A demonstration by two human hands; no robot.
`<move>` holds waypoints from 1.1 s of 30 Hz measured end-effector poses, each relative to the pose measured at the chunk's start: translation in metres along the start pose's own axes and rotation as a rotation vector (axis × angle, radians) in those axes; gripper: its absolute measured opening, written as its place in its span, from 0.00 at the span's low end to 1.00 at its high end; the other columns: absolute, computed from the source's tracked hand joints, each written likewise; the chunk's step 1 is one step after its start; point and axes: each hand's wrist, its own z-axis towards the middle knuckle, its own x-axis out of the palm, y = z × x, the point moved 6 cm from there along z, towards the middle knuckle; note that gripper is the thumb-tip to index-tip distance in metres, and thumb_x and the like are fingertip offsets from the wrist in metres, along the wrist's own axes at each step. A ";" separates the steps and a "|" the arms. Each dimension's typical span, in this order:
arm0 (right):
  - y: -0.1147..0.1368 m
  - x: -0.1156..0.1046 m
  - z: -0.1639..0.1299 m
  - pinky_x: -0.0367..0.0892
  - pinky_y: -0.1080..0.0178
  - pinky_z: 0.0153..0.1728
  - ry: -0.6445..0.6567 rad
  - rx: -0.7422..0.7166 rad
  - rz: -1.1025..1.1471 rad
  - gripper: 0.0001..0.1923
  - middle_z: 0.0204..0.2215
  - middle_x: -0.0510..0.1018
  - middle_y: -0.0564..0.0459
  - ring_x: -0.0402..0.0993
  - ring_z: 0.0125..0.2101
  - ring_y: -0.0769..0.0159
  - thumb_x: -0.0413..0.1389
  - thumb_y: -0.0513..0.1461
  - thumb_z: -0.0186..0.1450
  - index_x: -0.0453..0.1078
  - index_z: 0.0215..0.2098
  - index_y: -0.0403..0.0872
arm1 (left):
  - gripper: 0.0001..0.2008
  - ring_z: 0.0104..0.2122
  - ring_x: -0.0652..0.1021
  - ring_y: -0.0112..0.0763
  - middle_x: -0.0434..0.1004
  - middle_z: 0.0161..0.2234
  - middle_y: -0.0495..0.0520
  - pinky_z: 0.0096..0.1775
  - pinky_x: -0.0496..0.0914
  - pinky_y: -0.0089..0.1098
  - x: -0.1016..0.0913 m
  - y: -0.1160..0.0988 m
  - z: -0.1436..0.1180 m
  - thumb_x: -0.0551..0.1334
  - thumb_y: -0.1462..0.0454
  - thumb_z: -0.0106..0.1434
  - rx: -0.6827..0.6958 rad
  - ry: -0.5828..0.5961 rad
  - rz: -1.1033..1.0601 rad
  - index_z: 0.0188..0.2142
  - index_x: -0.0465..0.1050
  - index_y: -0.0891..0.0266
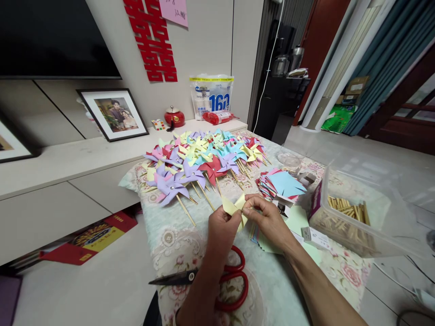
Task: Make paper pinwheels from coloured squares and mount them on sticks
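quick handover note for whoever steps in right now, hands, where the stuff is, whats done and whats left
Left hand and right hand: both pinch one yellow paper piece, partly folded, held just above the table.
Finished pinwheels on sticks lie in a big pile at the far end of the table.
Stack of cut paper squares sits just beyond the right hand.
Clear box at right holds wooden sticks.
Red-handled scissors lie under the left forearm, unused.
Done: many pinwheels. Left: the yellow one has no stick yet, and the stack of squares is unfolded.
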 end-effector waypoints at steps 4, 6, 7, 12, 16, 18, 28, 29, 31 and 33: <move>-0.002 0.003 0.000 0.63 0.60 0.39 0.012 0.047 0.112 0.06 0.30 0.75 0.54 0.70 0.34 0.62 0.58 0.42 0.62 0.71 0.30 0.48 | 0.13 0.28 0.80 0.33 0.83 0.26 0.50 0.32 0.71 0.28 0.001 -0.001 -0.002 0.69 0.63 0.49 -0.040 0.001 -0.036 0.34 0.80 0.67; -0.003 0.003 0.000 0.63 0.61 0.37 -0.003 0.058 0.156 0.06 0.29 0.75 0.55 0.69 0.32 0.63 0.60 0.42 0.60 0.71 0.30 0.48 | 0.13 0.28 0.80 0.34 0.82 0.26 0.50 0.32 0.72 0.28 0.000 -0.001 -0.002 0.69 0.63 0.48 -0.048 -0.004 -0.039 0.35 0.80 0.67; -0.003 0.003 0.001 0.63 0.62 0.36 -0.018 0.059 0.172 0.06 0.29 0.75 0.55 0.69 0.32 0.63 0.60 0.42 0.60 0.71 0.30 0.48 | 0.13 0.28 0.80 0.34 0.82 0.25 0.50 0.32 0.72 0.28 0.000 -0.001 -0.002 0.69 0.63 0.48 -0.051 -0.006 -0.036 0.35 0.81 0.67; -0.005 0.003 0.001 0.63 0.63 0.33 -0.071 0.073 0.204 0.07 0.26 0.74 0.57 0.69 0.30 0.65 0.63 0.42 0.57 0.70 0.28 0.48 | 0.13 0.30 0.81 0.37 0.84 0.27 0.52 0.31 0.72 0.29 0.000 0.000 -0.001 0.70 0.64 0.46 -0.046 -0.030 -0.027 0.34 0.81 0.66; -0.007 0.004 0.001 0.62 0.64 0.32 -0.099 0.073 0.162 0.06 0.26 0.74 0.57 0.69 0.29 0.65 0.62 0.41 0.57 0.71 0.28 0.48 | 0.13 0.30 0.82 0.37 0.83 0.26 0.51 0.32 0.72 0.29 -0.001 0.004 0.001 0.69 0.64 0.46 -0.021 -0.055 -0.016 0.33 0.81 0.66; -0.008 0.005 0.000 0.62 0.64 0.32 -0.117 0.069 0.123 0.06 0.26 0.74 0.56 0.69 0.29 0.65 0.62 0.41 0.57 0.71 0.28 0.48 | 0.12 0.29 0.81 0.36 0.83 0.25 0.50 0.31 0.72 0.28 -0.003 0.008 0.003 0.69 0.65 0.46 -0.003 -0.077 -0.005 0.33 0.81 0.65; -0.010 0.009 0.000 0.65 0.63 0.33 -0.124 0.073 0.157 0.06 0.27 0.75 0.57 0.71 0.30 0.64 0.62 0.41 0.56 0.69 0.29 0.49 | 0.15 0.27 0.81 0.35 0.84 0.27 0.52 0.30 0.72 0.28 -0.008 0.016 0.008 0.70 0.64 0.44 -0.025 -0.111 -0.021 0.34 0.79 0.65; -0.010 0.009 -0.001 0.65 0.63 0.33 -0.120 0.082 0.180 0.07 0.27 0.75 0.56 0.71 0.30 0.64 0.62 0.41 0.56 0.69 0.30 0.49 | 0.15 0.28 0.81 0.35 0.84 0.27 0.52 0.30 0.72 0.28 -0.008 0.015 0.007 0.70 0.64 0.44 -0.028 -0.106 -0.022 0.34 0.79 0.65; -0.010 0.010 -0.001 0.66 0.63 0.32 -0.117 0.104 0.224 0.09 0.27 0.75 0.56 0.72 0.30 0.63 0.63 0.41 0.56 0.68 0.32 0.49 | 0.15 0.29 0.82 0.36 0.85 0.29 0.53 0.31 0.72 0.29 -0.006 0.011 0.004 0.70 0.65 0.44 -0.035 -0.094 -0.021 0.35 0.79 0.65; -0.011 0.011 -0.001 0.67 0.62 0.32 -0.118 0.129 0.266 0.11 0.28 0.76 0.56 0.73 0.31 0.63 0.63 0.42 0.55 0.68 0.33 0.49 | 0.15 0.30 0.82 0.37 0.85 0.29 0.53 0.32 0.73 0.29 -0.005 0.007 0.002 0.70 0.65 0.44 -0.043 -0.086 -0.025 0.34 0.79 0.65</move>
